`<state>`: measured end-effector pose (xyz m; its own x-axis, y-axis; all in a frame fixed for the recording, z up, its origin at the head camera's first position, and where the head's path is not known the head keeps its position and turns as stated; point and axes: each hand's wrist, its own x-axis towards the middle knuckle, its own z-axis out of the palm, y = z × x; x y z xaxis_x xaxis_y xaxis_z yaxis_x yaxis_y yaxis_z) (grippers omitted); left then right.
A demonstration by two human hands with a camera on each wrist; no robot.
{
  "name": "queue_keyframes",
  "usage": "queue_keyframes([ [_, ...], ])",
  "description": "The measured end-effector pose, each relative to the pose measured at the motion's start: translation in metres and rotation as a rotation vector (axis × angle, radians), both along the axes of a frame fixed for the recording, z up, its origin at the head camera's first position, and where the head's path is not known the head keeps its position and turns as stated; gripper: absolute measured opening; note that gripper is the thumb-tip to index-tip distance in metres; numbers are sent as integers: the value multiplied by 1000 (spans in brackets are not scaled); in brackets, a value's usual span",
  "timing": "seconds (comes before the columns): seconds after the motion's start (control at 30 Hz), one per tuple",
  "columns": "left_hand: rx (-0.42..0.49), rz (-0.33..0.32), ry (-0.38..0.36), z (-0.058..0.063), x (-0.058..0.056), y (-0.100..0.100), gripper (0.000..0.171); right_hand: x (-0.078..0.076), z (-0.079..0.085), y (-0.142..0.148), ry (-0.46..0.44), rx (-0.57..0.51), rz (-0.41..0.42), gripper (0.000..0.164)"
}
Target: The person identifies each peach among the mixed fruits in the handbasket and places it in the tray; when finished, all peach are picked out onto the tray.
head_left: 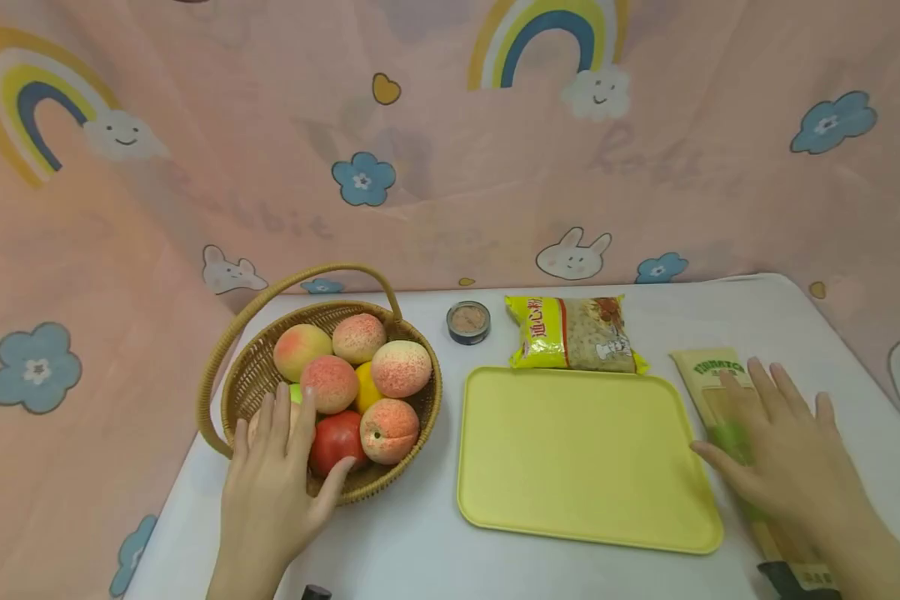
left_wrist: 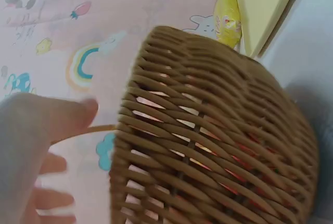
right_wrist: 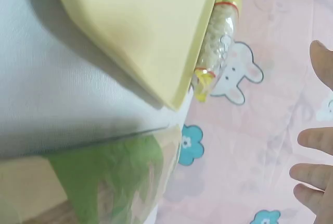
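My left hand (head_left: 273,475), fingers extended, is over the near left rim of a wicker basket (head_left: 427,400) and holds nothing. Several peaches (head_left: 330,383), a red fruit (head_left: 335,442) and a yellow fruit (head_left: 367,387) fill the basket; a green one is mostly behind my fingers. In the left wrist view the basket's woven side (left_wrist: 208,130) stands beside my thumb. On the right, my right hand (head_left: 787,442) is spread above a long green and beige packet (head_left: 712,367), covering part of it. The right wrist view shows that packet (right_wrist: 109,177) below, apart from my fingers (right_wrist: 312,174).
A pale yellow tray (head_left: 585,458) lies mid-table between my hands. Behind it sit a yellow bag of pasta (head_left: 577,333) and a small round container (head_left: 468,322). A small dark object (head_left: 316,592) shows at the near edge. A pink patterned cloth (head_left: 457,167) hangs behind the white table.
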<state>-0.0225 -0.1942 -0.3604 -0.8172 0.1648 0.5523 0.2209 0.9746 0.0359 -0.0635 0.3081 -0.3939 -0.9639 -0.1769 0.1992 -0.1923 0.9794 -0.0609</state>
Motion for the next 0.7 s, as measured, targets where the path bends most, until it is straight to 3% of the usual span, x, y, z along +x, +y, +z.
queue_keyframes([
  [0.23, 221, -187, 412, -6, 27, -3, 52, -11, 2, -21, 67, -111, 187, 83],
  [0.33, 347, -214, 562, -6, 34, -4, 46, -18, 3, -32, 99, -124, 256, 82],
  [0.4, 429, -197, 638, -8, 36, -5, 46, -22, 4, -40, 110, -119, 294, 82],
  [0.47, 507, -156, 660, -12, 38, -9, 48, -26, 5, -49, 106, -121, 324, 82],
  [0.53, 565, -102, 631, -19, 38, -19, 50, -29, 7, -58, 95, -122, 347, 82],
  [0.6, 599, -67, 547, -28, 36, -34, 52, -33, 10, -68, 89, -139, 374, 82],
  [0.7, 623, -117, 416, -41, 28, -61, 53, -38, 15, -82, 97, -143, 422, 80],
])
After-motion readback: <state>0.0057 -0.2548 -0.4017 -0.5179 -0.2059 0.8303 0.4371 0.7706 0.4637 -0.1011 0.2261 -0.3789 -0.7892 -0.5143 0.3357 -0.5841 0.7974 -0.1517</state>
